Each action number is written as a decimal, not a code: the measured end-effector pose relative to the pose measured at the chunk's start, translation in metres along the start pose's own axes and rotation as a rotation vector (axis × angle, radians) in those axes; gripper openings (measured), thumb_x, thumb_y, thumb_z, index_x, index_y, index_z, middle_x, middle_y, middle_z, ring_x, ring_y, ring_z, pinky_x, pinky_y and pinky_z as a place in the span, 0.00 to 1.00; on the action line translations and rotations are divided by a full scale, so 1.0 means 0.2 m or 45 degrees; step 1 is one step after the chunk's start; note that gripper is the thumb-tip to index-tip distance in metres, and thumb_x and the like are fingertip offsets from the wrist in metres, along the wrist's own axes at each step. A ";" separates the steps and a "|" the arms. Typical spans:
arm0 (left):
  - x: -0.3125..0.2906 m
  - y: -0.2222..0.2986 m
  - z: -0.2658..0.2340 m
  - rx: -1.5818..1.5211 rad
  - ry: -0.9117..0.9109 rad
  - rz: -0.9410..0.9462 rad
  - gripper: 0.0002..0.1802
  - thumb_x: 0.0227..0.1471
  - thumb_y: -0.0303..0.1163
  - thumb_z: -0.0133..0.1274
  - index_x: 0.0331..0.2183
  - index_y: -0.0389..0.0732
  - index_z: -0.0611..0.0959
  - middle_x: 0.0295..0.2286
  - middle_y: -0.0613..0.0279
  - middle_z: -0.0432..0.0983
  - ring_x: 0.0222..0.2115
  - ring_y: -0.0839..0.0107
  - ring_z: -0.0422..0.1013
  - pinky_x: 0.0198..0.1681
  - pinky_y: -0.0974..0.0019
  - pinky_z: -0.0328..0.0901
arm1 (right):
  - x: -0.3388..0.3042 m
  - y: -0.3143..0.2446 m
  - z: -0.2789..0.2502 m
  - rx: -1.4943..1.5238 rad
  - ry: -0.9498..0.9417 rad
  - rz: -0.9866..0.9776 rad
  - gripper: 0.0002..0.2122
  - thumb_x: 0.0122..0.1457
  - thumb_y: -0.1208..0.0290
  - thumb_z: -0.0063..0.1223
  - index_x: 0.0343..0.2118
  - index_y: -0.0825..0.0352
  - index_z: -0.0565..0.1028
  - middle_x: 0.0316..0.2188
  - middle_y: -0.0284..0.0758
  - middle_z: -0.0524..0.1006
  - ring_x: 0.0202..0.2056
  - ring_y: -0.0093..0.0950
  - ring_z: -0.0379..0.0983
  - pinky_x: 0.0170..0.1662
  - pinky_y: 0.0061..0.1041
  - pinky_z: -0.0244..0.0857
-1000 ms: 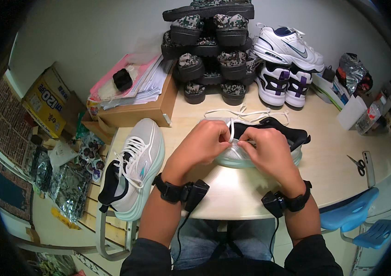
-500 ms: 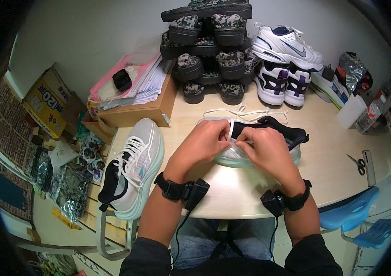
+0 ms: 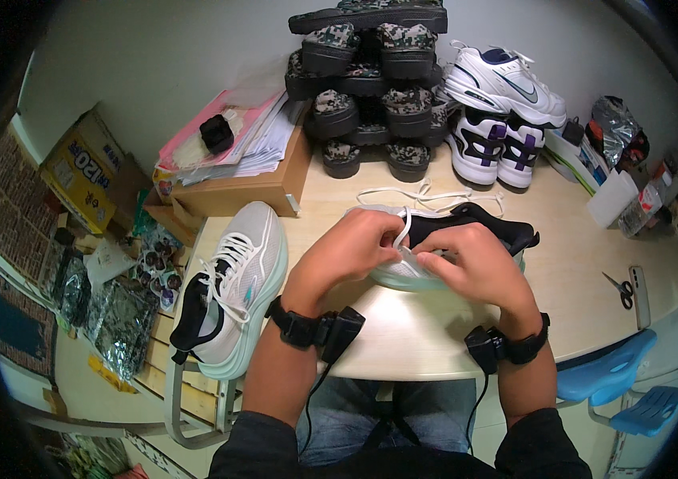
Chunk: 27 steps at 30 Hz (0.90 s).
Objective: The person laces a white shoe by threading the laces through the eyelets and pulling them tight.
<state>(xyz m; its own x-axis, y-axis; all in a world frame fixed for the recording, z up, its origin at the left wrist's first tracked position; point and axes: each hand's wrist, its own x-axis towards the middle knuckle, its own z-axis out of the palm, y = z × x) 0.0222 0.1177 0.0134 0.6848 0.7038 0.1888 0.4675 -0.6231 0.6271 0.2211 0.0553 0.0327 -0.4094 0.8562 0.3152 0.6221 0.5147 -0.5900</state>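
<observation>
As the left hand (image 3: 361,242) pinches a flat white lace (image 3: 405,227), the right hand (image 3: 475,259) touches a grey mesh sneaker (image 3: 403,279). Right-hand grip is unclear.

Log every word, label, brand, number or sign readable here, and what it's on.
Locations only; wording and brands aren't transcribed.
Yellow carton, left: large dark number, with characters beside it.
White-and-navy sneaker, back right: curved side logo.
Clear plastic bottle, right: label print too small to read.
Light-grey running shoe being handled: no legible text.
</observation>
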 end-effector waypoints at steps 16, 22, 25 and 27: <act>-0.05 0.05 -0.06 -0.101 -0.082 0.009 0.08 0.39 0.22 0.55 0.28 0.35 0.75 0.18 0.57 0.69 0.19 0.68 0.66 0.24 0.66 0.62 | 0.00 0.01 -0.07 0.272 -0.147 0.011 0.11 0.54 0.68 0.53 0.26 0.73 0.77 0.18 0.39 0.73 0.21 0.30 0.67 0.27 0.26 0.60; -0.03 0.03 -0.03 -0.057 -0.067 -0.027 0.08 0.40 0.23 0.53 0.29 0.36 0.74 0.18 0.58 0.69 0.19 0.68 0.65 0.25 0.66 0.62 | 0.01 0.03 -0.04 0.445 -0.048 0.276 0.12 0.56 0.68 0.50 0.25 0.74 0.77 0.16 0.37 0.74 0.19 0.22 0.67 0.25 0.24 0.61; -0.03 0.03 -0.02 -0.048 -0.043 0.004 0.08 0.41 0.23 0.54 0.29 0.36 0.74 0.18 0.57 0.69 0.19 0.68 0.66 0.25 0.66 0.62 | 0.01 0.04 -0.04 0.484 -0.019 0.380 0.12 0.56 0.68 0.50 0.27 0.74 0.77 0.16 0.36 0.74 0.18 0.21 0.67 0.24 0.22 0.60; -0.03 0.02 -0.02 -0.059 -0.029 0.029 0.08 0.41 0.23 0.55 0.29 0.36 0.74 0.18 0.57 0.69 0.20 0.67 0.66 0.25 0.66 0.62 | 0.02 0.04 -0.04 0.404 -0.043 0.394 0.10 0.55 0.70 0.51 0.30 0.74 0.77 0.17 0.37 0.76 0.19 0.20 0.69 0.24 0.21 0.62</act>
<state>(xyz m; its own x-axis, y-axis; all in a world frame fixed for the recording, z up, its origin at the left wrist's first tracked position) 0.0186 0.1120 0.0177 0.7078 0.6813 0.1867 0.4253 -0.6220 0.6574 0.2290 0.0626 0.0354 -0.2610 0.9630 0.0669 0.4850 0.1908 -0.8534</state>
